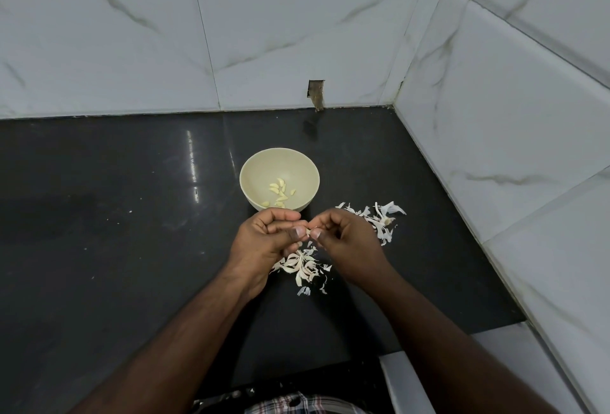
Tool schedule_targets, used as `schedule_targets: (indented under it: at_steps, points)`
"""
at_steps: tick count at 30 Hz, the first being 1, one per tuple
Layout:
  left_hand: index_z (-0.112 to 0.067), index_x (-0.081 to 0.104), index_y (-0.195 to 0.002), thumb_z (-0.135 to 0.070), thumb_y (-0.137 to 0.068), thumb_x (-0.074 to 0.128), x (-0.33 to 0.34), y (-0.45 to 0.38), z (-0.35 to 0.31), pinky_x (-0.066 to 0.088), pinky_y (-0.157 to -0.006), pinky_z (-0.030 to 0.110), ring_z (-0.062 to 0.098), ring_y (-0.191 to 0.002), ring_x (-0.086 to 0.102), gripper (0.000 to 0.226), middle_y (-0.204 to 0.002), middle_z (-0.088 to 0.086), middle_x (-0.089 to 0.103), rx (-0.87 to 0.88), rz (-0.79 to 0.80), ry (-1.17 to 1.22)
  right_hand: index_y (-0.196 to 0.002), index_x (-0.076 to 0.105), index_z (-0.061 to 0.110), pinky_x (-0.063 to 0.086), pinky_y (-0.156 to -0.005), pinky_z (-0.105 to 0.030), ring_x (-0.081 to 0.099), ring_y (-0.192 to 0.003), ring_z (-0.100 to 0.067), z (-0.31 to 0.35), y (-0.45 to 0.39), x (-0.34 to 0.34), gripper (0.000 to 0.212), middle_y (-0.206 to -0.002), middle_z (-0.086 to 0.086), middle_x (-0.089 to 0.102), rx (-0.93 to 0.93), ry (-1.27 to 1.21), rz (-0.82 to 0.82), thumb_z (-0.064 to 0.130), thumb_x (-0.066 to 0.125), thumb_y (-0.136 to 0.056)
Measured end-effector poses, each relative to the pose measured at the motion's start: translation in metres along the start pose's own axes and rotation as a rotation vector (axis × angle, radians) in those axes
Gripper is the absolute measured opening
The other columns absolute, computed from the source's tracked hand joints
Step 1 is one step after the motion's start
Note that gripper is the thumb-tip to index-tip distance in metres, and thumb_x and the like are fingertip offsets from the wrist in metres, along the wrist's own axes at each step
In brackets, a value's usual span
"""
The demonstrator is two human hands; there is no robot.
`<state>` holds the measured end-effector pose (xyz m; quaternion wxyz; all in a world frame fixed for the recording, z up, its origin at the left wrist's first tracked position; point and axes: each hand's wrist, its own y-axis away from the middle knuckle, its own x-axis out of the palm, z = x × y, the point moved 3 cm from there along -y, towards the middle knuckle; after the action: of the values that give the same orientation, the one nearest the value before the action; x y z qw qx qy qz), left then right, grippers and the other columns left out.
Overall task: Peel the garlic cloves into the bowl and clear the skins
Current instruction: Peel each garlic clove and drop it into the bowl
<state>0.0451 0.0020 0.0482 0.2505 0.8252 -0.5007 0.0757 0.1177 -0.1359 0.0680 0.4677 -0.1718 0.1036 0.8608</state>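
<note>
Both hands, left and right, are pinching one clove at the bowl's six o'clock, above skins.

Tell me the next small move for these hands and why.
Probably strip the last skin and drop the clove into the bowl: both the left hand and the right hand pinch a garlic clove just in front of it.

My 2 hands meet in front of me, forearms angled inward. My left hand and right hand have fingers curled, thumbs nearly touching, pinching.
</note>
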Motion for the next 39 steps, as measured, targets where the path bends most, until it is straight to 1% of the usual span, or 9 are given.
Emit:
schedule_targets:
  at_steps: [8, 12, 17, 20, 22, 26, 30, 35, 39]
  points:
    - [-0.005, 0.067, -0.098, 0.010, -0.083, 0.071, -0.004, -0.002, -0.002, 0.055, -0.064, 0.019, 0.017, -0.078, 0.071, 0.022, -0.095, 0.012, 0.077, 0.018, -0.054, 0.045, -0.083, 0.067, 0.024, 0.053, -0.069, -0.027, 0.059, -0.065, -0.005, -0.011, -0.002, -0.010, 0.022, -0.072, 0.005, 0.066, 0.064, -0.015, -0.057, 0.004, 0.065, -0.092]
    - [-0.001, 0.065, -0.106, 0.012, -0.085, 0.067, -0.005, -0.001, 0.001, 0.062, -0.079, 0.031, 0.027, -0.091, 0.074, 0.024, -0.099, 0.016, 0.075, -0.013, -0.029, 0.100, -0.087, 0.075, 0.027, 0.049, -0.070, -0.020, 0.063, -0.067, 0.002, -0.020, -0.006, -0.031, 0.015, -0.074, 0.011, 0.071, 0.088, 0.107, -0.129, 0.012, 0.073, -0.088]
    - [-0.002, 0.067, -0.106, 0.014, -0.085, 0.066, -0.003, -0.002, 0.002, 0.062, -0.082, 0.036, 0.029, -0.096, 0.074, 0.026, -0.102, 0.014, 0.075, -0.030, -0.007, 0.117, -0.108, 0.077, 0.023, 0.045, -0.084, -0.017, 0.065, -0.097, -0.003, -0.025, -0.008, -0.045, 0.021, -0.106, 0.011, 0.074, 0.108, 0.429, -0.092, 0.014, 0.064, -0.094]
    - [-0.005, 0.067, -0.106, 0.014, -0.085, 0.066, -0.001, -0.003, 0.001, 0.062, -0.081, 0.031, 0.024, -0.094, 0.074, 0.029, -0.103, 0.011, 0.075, -0.033, 0.001, 0.099, -0.096, 0.079, 0.024, 0.046, -0.086, -0.025, 0.064, -0.096, -0.009, -0.023, -0.007, -0.046, 0.013, -0.102, 0.008, 0.072, 0.086, 0.502, -0.100, 0.019, 0.069, -0.089]
    - [-0.005, 0.067, -0.106, 0.013, -0.085, 0.068, -0.001, -0.002, -0.001, 0.062, -0.078, 0.029, 0.023, -0.091, 0.073, 0.028, -0.098, 0.010, 0.074, -0.034, 0.000, 0.090, -0.088, 0.079, 0.023, 0.046, -0.081, -0.027, 0.063, -0.090, -0.012, -0.020, -0.008, -0.045, 0.019, -0.094, 0.006, 0.070, 0.037, 0.557, -0.121, 0.008, 0.068, -0.083]
    - [-0.005, 0.068, -0.102, 0.008, -0.085, 0.069, 0.000, -0.001, -0.002, 0.061, -0.074, 0.027, 0.022, -0.084, 0.072, 0.021, -0.088, 0.010, 0.071, -0.033, 0.015, 0.064, -0.099, 0.079, 0.023, 0.047, -0.072, -0.019, 0.062, -0.076, 0.003, -0.005, -0.004, -0.037, 0.027, -0.081, 0.016, 0.070, 0.006, 0.401, -0.170, 0.006, 0.060, -0.089]
    - [-0.003, 0.071, -0.096, -0.002, -0.081, 0.072, 0.001, 0.001, -0.005, 0.059, -0.068, 0.023, 0.020, -0.080, 0.074, 0.015, -0.083, 0.013, 0.074, -0.039, 0.041, 0.058, -0.114, 0.074, 0.028, 0.050, -0.076, -0.014, 0.068, -0.089, -0.001, 0.003, -0.002, -0.016, 0.026, -0.096, 0.012, 0.074, 0.026, 0.099, -0.021, 0.026, 0.075, -0.088]
    - [-0.004, 0.071, -0.099, -0.002, -0.084, 0.072, 0.001, 0.002, -0.007, 0.059, -0.066, 0.024, 0.021, -0.079, 0.074, 0.016, -0.087, 0.018, 0.075, -0.029, 0.035, 0.019, -0.095, 0.078, 0.023, 0.057, -0.076, -0.033, 0.070, -0.080, -0.009, 0.005, -0.002, -0.004, 0.008, -0.084, 0.008, 0.075, -0.015, 0.102, 0.006, 0.019, 0.075, -0.089]
    - [-0.007, 0.071, -0.103, -0.001, -0.093, 0.064, -0.002, 0.000, -0.007, 0.059, -0.068, 0.026, 0.021, -0.087, 0.072, 0.013, -0.098, 0.019, 0.075, -0.023, 0.036, -0.006, -0.088, 0.076, 0.015, 0.055, -0.058, -0.024, 0.068, -0.069, -0.016, 0.007, -0.003, -0.006, 0.006, -0.079, -0.007, 0.074, 0.047, -0.046, -0.017, 0.010, 0.076, -0.086]
